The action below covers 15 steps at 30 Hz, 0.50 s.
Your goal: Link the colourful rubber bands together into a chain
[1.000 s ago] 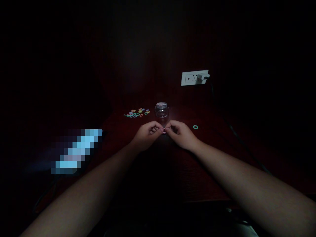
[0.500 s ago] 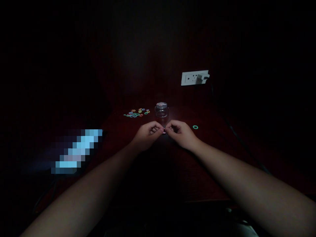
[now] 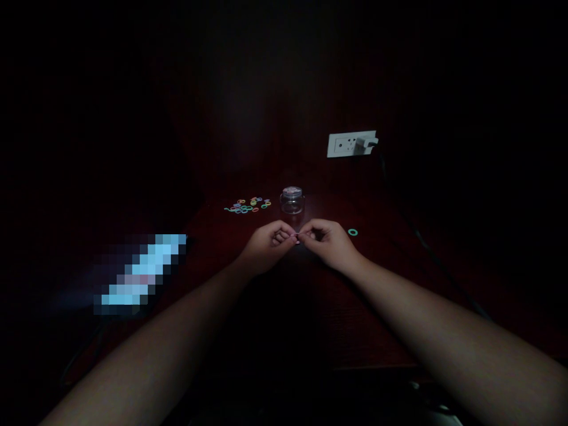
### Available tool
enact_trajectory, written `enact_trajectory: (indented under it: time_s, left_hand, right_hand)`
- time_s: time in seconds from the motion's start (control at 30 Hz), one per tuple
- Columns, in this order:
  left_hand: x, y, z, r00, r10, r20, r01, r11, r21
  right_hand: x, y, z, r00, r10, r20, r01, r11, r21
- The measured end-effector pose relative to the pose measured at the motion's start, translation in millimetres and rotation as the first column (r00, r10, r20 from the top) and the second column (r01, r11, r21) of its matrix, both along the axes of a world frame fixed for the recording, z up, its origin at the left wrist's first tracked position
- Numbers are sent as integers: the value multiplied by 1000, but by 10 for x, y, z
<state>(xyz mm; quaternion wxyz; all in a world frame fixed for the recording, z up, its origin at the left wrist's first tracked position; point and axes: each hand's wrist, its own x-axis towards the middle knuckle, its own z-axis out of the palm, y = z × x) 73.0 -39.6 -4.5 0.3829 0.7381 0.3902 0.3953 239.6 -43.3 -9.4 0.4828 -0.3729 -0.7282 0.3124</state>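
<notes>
Currently, a pinkish item [image 3: 296,234] is sitting between narrowed fingertips, the left hand [image 3: 267,245] and right hand [image 3: 331,241] both pinching it; fine handling seems underway, next probably calling for steady pressure. Beyond the fingers, 1 jar [image 3: 292,203] is standing.

Pinched piece [image 3: 296,235] mostly hidden; bright panel [image 3: 151,266] pixelated

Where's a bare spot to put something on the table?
The dark red table looks bare between the lidded jar and the green ring, and between that ring and the dark cord. It's crowded at the loose colourful rings and where the left hand and right hand pinch something pink before the jar.
</notes>
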Motion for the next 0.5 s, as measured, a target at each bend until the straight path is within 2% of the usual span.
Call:
enact_trajectory:
  time_s: [0.5]
  left_hand:
    - [-25, 9, -28, 1000, -4, 12, 4, 1000, -4]
  right_hand:
    - [-26, 7, -33, 1000, -5, 7, 5, 1000, -12]
